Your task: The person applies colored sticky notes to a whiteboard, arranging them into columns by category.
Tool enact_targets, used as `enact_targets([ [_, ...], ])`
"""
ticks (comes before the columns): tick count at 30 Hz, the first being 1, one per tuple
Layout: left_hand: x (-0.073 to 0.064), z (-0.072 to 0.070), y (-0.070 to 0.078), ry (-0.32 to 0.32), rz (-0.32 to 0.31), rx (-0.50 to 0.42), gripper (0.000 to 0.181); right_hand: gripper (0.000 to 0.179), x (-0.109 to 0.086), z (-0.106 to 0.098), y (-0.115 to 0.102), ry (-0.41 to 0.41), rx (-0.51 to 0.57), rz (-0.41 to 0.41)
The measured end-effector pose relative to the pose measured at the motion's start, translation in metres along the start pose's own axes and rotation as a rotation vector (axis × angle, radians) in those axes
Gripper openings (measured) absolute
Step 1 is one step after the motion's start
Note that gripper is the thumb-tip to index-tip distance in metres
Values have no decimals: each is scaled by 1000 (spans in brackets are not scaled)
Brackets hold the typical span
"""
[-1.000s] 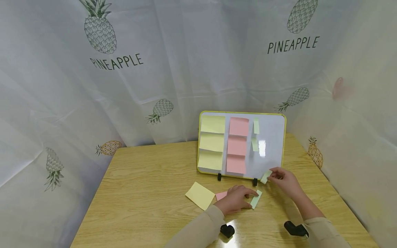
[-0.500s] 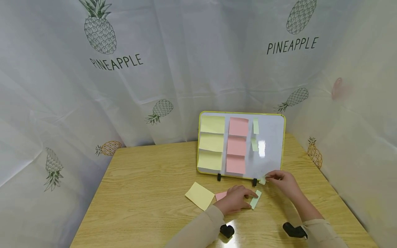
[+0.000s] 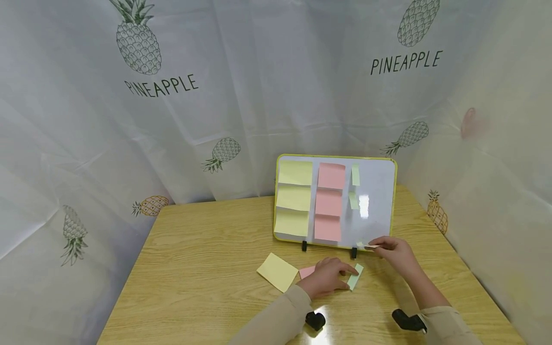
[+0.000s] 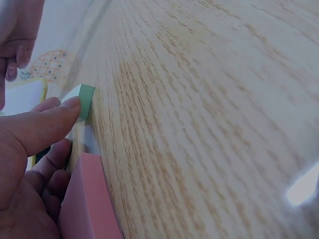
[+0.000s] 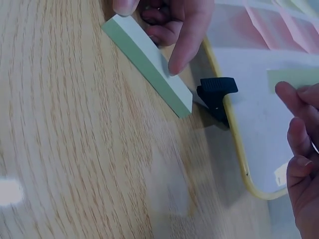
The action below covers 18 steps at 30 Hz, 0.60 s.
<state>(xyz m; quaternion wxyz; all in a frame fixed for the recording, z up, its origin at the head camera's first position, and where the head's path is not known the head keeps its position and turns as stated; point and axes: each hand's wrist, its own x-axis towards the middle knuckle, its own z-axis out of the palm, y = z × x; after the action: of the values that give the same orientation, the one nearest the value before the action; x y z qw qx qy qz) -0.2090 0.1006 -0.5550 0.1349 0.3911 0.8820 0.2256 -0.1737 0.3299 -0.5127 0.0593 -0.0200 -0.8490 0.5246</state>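
Note:
My left hand (image 3: 325, 277) rests on the table, thumb and index finger at the two ends of a narrow green sticky note pad (image 3: 355, 278). In the right wrist view that pad (image 5: 149, 69) lies tilted near the board. My right hand (image 3: 394, 251) pinches a single green sticky note (image 5: 291, 78) by the lower edge of the whiteboard (image 3: 377, 184), where it is seen almost edge-on from the head. The yellow-framed board bears a column of yellow sticky notes (image 3: 293, 197), one of pink sticky notes (image 3: 329, 202), and two narrow green notes (image 3: 355, 175).
A yellow sticky note pad (image 3: 278, 272) lies left of my left hand, beside a pink pad (image 3: 307, 272) partly hidden by that hand. Black clip feet (image 3: 354, 253) hold up the whiteboard. A pineapple-print curtain (image 3: 258, 96) hangs behind the wooden table (image 3: 194, 268).
My right hand has moved slightly left and down, and the green note it pinches has turned from face-on to nearly edge-on at the board's lower edge. The left hand stays put.

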Motion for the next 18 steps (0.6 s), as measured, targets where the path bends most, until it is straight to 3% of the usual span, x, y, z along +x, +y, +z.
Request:
enact_targets([
  [10, 2, 0, -1, -2, 5, 15, 45, 26, 1, 5, 0, -31, 116, 26],
  [18, 2, -1, 0, -10, 11, 14, 45, 41, 0, 13, 1, -34, 137, 69],
])
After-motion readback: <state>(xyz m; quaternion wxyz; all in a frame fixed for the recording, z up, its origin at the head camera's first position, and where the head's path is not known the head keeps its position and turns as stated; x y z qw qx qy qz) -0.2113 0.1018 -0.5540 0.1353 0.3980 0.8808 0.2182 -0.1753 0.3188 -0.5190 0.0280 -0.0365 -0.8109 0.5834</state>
